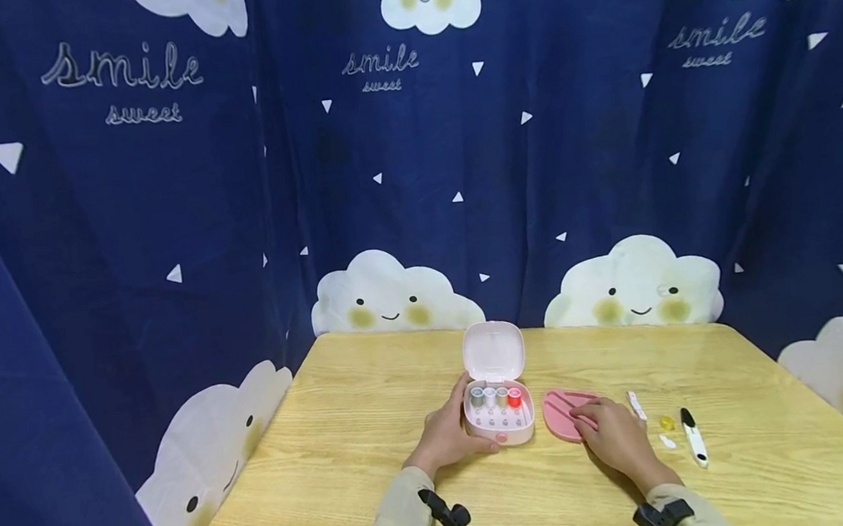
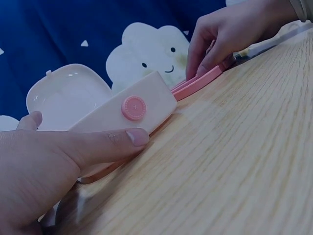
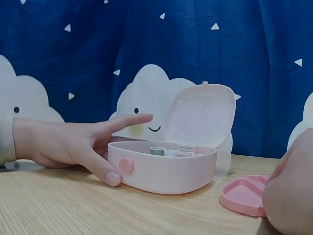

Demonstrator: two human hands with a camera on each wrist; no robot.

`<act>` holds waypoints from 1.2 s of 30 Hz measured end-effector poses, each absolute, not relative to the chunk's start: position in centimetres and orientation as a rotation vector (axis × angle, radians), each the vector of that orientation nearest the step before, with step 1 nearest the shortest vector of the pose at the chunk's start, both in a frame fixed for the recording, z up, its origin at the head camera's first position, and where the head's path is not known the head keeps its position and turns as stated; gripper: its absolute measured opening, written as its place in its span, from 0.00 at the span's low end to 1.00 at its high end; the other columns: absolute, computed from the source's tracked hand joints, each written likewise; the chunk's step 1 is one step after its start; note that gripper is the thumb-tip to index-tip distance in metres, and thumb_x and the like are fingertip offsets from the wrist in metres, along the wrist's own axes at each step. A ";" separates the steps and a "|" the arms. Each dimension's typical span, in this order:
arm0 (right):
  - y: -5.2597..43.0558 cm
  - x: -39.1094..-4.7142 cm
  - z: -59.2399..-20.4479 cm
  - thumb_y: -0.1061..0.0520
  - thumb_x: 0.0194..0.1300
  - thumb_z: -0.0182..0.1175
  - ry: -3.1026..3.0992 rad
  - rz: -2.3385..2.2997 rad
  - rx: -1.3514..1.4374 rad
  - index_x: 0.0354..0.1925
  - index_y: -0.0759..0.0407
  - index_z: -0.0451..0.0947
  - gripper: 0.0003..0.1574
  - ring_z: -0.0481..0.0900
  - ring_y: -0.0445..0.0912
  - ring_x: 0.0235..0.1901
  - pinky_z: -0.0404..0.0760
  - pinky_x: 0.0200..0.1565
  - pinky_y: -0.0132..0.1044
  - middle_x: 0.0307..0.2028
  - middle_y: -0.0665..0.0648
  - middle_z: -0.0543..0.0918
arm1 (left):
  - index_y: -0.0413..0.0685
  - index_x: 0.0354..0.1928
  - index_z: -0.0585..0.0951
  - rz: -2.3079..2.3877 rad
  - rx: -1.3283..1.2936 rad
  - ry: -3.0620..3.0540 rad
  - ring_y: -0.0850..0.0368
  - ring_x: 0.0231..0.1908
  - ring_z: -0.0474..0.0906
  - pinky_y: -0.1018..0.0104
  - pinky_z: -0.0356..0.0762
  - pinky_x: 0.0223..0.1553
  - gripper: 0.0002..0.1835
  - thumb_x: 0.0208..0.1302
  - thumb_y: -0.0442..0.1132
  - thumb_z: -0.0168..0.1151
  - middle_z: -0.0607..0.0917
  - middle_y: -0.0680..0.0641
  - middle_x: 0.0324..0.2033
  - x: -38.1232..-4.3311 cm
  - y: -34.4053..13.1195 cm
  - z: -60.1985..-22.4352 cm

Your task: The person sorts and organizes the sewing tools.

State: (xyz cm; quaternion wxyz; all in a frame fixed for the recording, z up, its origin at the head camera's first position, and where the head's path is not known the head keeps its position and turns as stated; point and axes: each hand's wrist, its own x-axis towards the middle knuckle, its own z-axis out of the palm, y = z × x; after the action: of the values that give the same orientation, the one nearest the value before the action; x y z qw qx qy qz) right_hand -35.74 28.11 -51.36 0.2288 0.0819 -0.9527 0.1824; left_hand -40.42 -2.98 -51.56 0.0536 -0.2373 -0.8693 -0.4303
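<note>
A pale pink sewing box (image 1: 483,431) stands on the table with its lid (image 1: 493,348) raised. Several thread spools (image 1: 514,398) line the back of its inside, a red one at the right end; small pegs stand in front. My left hand (image 1: 446,436) grips the box from its left side, the thumb along the front wall near the round pink button (image 2: 134,108). Just right of the box lies a darker pink divided tray (image 1: 559,425). My right hand (image 1: 619,436) reaches down onto it and pinches it at its right part; the fingertips are partly hidden.
Right of my right hand lie a small white piece with red marks (image 1: 635,405), a yellow round item (image 1: 666,423), a small white flat piece (image 1: 667,441) and white thread snips with a black end (image 1: 694,440). A blue cloud-patterned curtain (image 1: 413,172) hangs behind the wooden table (image 1: 372,384).
</note>
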 end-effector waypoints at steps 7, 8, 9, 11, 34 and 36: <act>28.1 -35.9 -51.4 0.59 0.64 0.71 -2.583 0.528 0.254 0.47 0.56 0.91 0.12 0.83 0.63 0.50 0.78 0.47 0.66 0.47 0.63 0.88 | 0.55 0.84 0.50 -1.301 -0.741 -2.638 0.43 0.72 0.65 0.33 0.53 0.69 0.72 0.41 0.53 0.88 0.67 0.47 0.76 -40.1 -3.1 -51.3; 28.1 -35.9 -51.4 0.59 0.64 0.71 -2.574 0.537 0.259 0.48 0.56 0.90 0.13 0.84 0.64 0.50 0.78 0.48 0.65 0.47 0.63 0.88 | 0.54 0.83 0.50 -1.306 -0.741 -2.637 0.43 0.72 0.65 0.33 0.53 0.69 0.71 0.41 0.53 0.88 0.67 0.47 0.76 -40.0 -3.2 -51.2; 28.1 -36.0 -51.3 0.60 0.64 0.71 -2.567 0.545 0.261 0.49 0.57 0.90 0.14 0.84 0.64 0.50 0.78 0.47 0.65 0.47 0.63 0.88 | 0.54 0.84 0.50 -1.315 -0.736 -2.643 0.43 0.72 0.65 0.34 0.52 0.69 0.71 0.41 0.54 0.88 0.67 0.47 0.76 -40.0 -3.2 -51.1; 28.1 -36.0 -51.3 0.60 0.64 0.71 -2.558 0.569 0.261 0.51 0.58 0.89 0.16 0.84 0.64 0.50 0.79 0.47 0.64 0.48 0.63 0.88 | 0.54 0.84 0.50 -1.329 -0.731 -2.645 0.43 0.72 0.65 0.34 0.52 0.70 0.71 0.41 0.53 0.88 0.66 0.47 0.76 -40.0 -3.2 -50.9; 27.4 -35.6 -50.1 0.57 0.63 0.73 -2.509 0.601 0.170 0.54 0.58 0.87 0.20 0.84 0.67 0.50 0.77 0.44 0.66 0.49 0.68 0.87 | 0.57 0.84 0.50 -1.312 -0.725 -2.657 0.44 0.72 0.65 0.36 0.52 0.70 0.72 0.41 0.55 0.88 0.67 0.48 0.76 -39.9 -3.2 -51.0; 27.4 -35.6 -50.1 0.57 0.62 0.73 -2.508 0.603 0.166 0.54 0.58 0.87 0.20 0.84 0.67 0.50 0.77 0.43 0.65 0.49 0.68 0.87 | 0.59 0.84 0.50 -1.296 -0.714 -2.670 0.45 0.72 0.65 0.37 0.53 0.70 0.71 0.41 0.55 0.88 0.66 0.49 0.76 -40.0 -3.1 -51.1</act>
State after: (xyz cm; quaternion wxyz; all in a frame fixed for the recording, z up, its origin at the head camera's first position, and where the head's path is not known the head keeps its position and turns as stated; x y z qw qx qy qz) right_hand -35.61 27.39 -50.11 0.2748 0.0619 -0.9330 0.2242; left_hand -40.04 -3.13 -51.06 0.0446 -0.2337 -0.8737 -0.4243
